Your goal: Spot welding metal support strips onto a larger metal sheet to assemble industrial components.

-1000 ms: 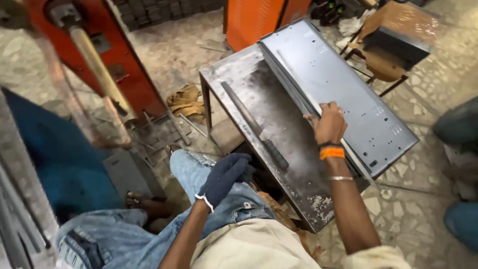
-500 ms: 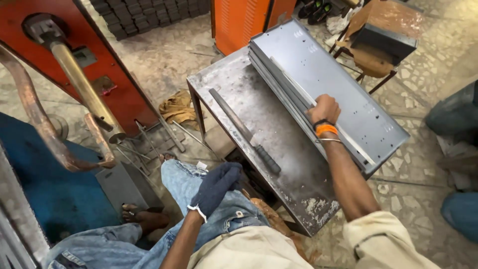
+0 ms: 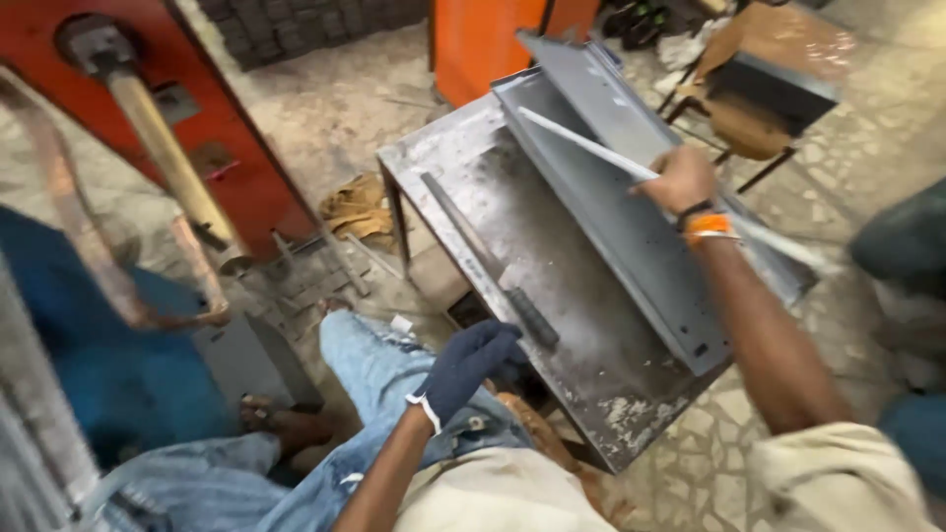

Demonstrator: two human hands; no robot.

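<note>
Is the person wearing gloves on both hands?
No, only the left hand wears a dark blue glove; the right hand is bare and grips a long pale rod over the grey folded sheet-metal panel.

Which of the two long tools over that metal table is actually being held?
The pale thin rod, gripped in the bare right hand above the grey sheet-metal panel. The dark flat file with the black handle lies untouched on the table.

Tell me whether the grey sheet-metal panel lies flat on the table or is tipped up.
Tipped up: the right hand lifts the grey panel by one edge; its other edge rests on the metal table.
</note>
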